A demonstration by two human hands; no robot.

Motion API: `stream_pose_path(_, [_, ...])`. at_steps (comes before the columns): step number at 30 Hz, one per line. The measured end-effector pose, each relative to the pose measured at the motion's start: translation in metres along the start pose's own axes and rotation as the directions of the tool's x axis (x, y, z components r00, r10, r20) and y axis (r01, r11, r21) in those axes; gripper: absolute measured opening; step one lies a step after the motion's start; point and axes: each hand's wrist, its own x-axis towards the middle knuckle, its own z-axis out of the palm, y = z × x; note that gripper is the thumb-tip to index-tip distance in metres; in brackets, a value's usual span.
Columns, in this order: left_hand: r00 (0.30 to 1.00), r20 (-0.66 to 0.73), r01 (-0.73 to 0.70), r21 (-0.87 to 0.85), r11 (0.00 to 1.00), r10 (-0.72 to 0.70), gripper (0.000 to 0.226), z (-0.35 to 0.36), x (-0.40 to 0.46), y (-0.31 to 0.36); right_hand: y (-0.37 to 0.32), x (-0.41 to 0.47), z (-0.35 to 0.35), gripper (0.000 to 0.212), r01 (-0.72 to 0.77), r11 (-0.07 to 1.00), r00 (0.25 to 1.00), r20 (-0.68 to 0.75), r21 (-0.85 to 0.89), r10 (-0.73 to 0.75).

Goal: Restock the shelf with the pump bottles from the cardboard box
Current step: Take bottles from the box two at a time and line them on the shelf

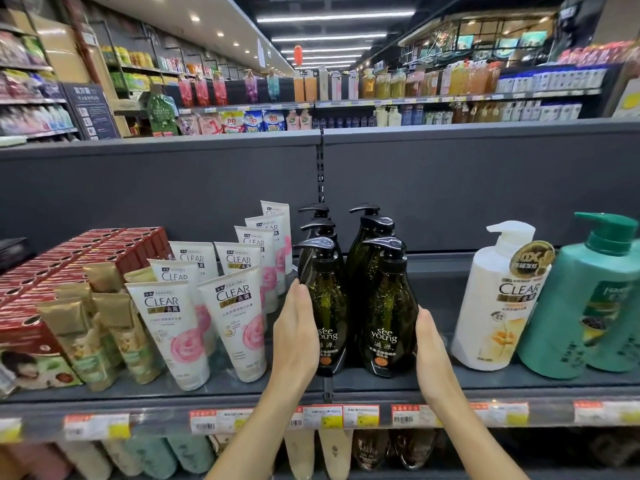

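Left hand [297, 336] and right hand [430, 344], both flat-palmed, flank the dark pump bottles [358, 306] on shelf [450, 389].

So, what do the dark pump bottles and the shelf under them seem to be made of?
The dark pump bottles look like glossy, translucent dark green plastic: light glints on their curved sides and the liquid shows faintly through. Their pump heads seem to be shiny black plastic. The shelf looks like matte grey painted metal, though the finish alone cannot settle that.
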Motion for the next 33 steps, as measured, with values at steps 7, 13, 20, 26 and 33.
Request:
stream_pose_path(7, [0.988, -0.021, -0.150, 0.122, 0.981, 0.153, 0.070, -0.002, -0.011, -0.006, 0.005, -0.002, -0.008, 0.080, 0.002, 0.998, 1.000, -0.008, -0.055, -0.003])
stream_pose_path(13, [0.978, 0.039, -0.206, 0.283, 0.937, 0.203, 0.091, -0.005, -0.018, -0.010, -0.005, -0.013, -0.010, 0.042, 0.008, 0.993, 1.000, -0.002, -0.115, -0.008])
stream_pose_path(20, [0.978, 0.039, -0.207, 0.282, 0.937, 0.204, 0.087, -0.006, -0.018, -0.008, -0.011, -0.017, -0.012, 0.066, 0.030, 0.986, 0.999, 0.048, -0.167, -0.022])
stream_pose_path(26, [0.978, 0.009, -0.203, 0.281, 0.938, 0.209, 0.089, -0.003, -0.021, -0.009, -0.014, -0.019, -0.015, 0.055, 0.073, 0.978, 0.997, 0.044, -0.198, -0.065])
stream_pose_path(33, [0.977, -0.032, -0.184, 0.352, 0.918, 0.209, 0.100, 0.002, -0.027, -0.008, -0.011, -0.019, -0.021, 0.077, 0.104, 0.943, 0.992, 0.094, -0.316, -0.078])
